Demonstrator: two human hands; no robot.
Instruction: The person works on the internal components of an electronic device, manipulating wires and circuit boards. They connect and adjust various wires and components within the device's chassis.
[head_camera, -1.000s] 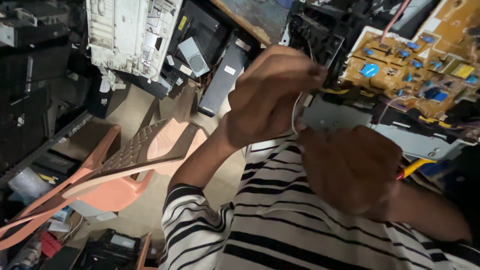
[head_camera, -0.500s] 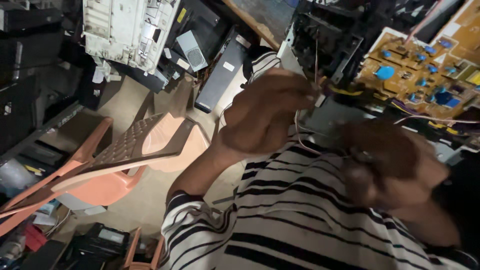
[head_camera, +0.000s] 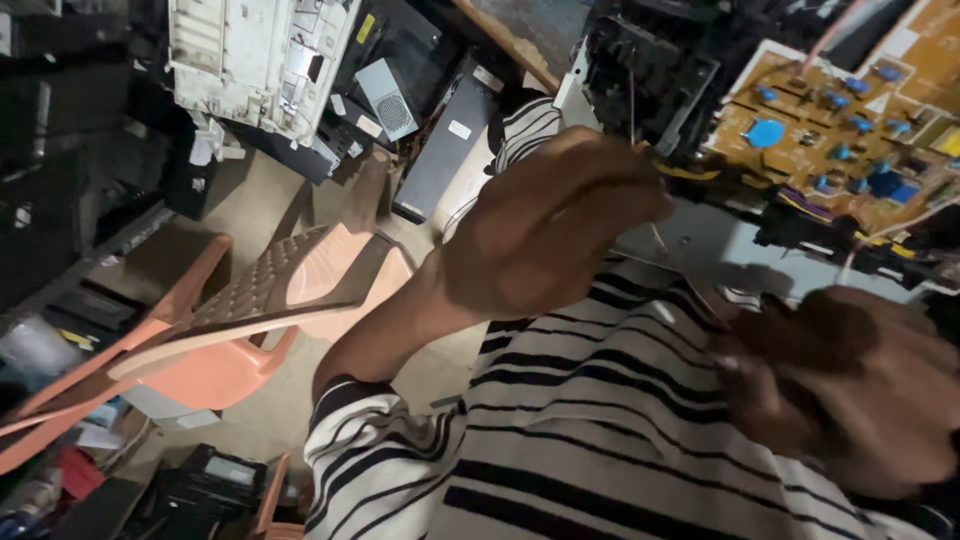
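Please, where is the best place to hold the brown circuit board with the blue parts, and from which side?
Probably by the bare edges of the circuit board, with the grip coming from its upper right, away from the left hand and right hand. Its face is crowded with small blue parts, and the black frame blocks the left side.

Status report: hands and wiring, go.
Left hand raised, pinching thin wire. Right hand closed, blurred, grip unclear. Yellow-brown circuit board close behind.
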